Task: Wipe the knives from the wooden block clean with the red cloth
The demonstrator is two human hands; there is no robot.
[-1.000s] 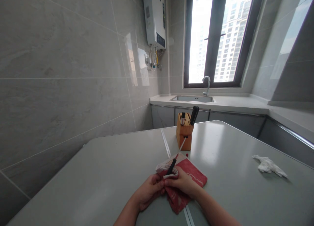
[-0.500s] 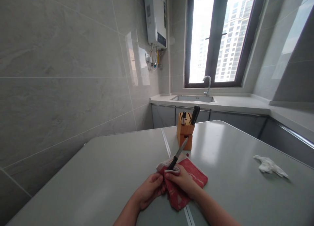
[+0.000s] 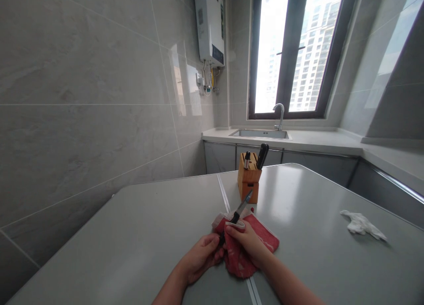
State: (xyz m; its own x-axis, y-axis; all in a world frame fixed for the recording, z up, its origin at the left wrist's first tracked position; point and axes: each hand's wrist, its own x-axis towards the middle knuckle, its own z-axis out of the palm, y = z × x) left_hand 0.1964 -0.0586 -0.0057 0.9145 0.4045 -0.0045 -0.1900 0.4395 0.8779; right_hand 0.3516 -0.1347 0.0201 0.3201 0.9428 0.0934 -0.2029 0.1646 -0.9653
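Black-handled knife [image 3: 236,217] is at the lower middle of the frame, tip pointing up. The left hand [image 3: 204,254] is curled, its fingers pinching the handle's low end. The right hand [image 3: 249,241] is nearly closed, holding the red towel [image 3: 239,264] against the handle.

Single head-worn view, set above the near side of the table [image 3: 159,234], facing forward and angled down, wide field: left hand [image 3: 202,257] and right hand [image 3: 249,242] close at lower centre, knife block [image 3: 248,186] farther out, sink [image 3: 255,133] and window [image 3: 287,53] at the far end, tiled wall [image 3: 92,66] filling the left side.
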